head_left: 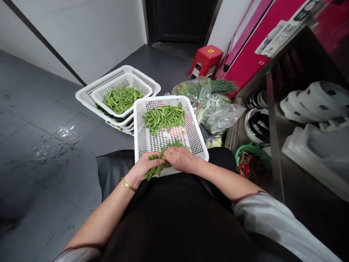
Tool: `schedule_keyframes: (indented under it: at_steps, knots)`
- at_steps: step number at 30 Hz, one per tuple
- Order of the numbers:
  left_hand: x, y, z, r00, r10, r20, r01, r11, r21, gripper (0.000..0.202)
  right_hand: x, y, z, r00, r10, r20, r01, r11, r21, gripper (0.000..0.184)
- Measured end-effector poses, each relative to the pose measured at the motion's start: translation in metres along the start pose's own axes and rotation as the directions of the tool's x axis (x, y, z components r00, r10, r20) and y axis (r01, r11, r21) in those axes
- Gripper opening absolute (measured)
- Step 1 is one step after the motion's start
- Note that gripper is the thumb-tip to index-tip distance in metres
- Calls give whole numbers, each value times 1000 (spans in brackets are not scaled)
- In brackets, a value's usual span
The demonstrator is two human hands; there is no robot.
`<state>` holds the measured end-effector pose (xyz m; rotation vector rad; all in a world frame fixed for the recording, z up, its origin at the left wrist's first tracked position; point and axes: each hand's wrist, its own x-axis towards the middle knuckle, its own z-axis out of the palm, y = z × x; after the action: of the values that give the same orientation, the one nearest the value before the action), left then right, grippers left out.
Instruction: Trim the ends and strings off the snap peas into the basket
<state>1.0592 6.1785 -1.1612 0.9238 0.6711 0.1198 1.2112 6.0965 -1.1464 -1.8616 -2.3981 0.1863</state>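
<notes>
Several green pea pods (155, 168) are held in my left hand (144, 165), with a gold bracelet on that wrist. My right hand (178, 159) is closed, its fingertips pinching the end of a pod beside the left fingers; the tip itself is hidden. Both hands are over the near edge of a white perforated basket (137, 127) on my lap. Inside it, a pile of pea pods (165, 117) lies at the far side, and small green trimmings (174, 144) lie close to my right hand.
To the left, a smaller white basket of pods (122, 100) sits in a stack of larger baskets (87, 94). Bagged green vegetables (207, 100) lie on the floor at right. A red stool (208, 56) stands behind. Metal shelving (276, 145) holds white containers (313, 102).
</notes>
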Motion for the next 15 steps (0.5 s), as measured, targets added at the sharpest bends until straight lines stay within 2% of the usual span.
schedule_keyframes:
  at_steps: [2, 4, 7, 10, 12, 14, 15]
  knots:
    - [4, -6, 10, 989, 66, -131, -85, 985, -149, 26, 6, -3, 7, 984, 171, -53, -170, 985, 27, 28]
    - [5, -9, 13, 965, 67, -255, -130, 962, -239, 27, 9, -4, 12, 963, 268, -38, -265, 962, 66, 31]
    - [3, 9, -9, 913, 90, -397, -179, 965, -194, 23, 1, 4, 13, 949, 302, 87, -308, 949, 70, 34]
    - [10, 63, -56, 843, 187, -504, -290, 948, -133, 13, -13, 25, 10, 907, 285, 309, -302, 953, 9, 28]
    - [26, 114, -92, 751, 282, -597, -374, 927, -33, 6, -15, 42, 9, 863, 253, 438, -281, 960, -2, 30]
    - [48, 167, -125, 658, 392, -643, -441, 893, 93, 6, -5, 58, 10, 851, 238, 469, -285, 958, 32, 42]
    - [59, 190, -139, 646, 415, -641, -456, 883, 113, 10, 5, 66, 12, 858, 244, 452, -300, 952, 55, 43]
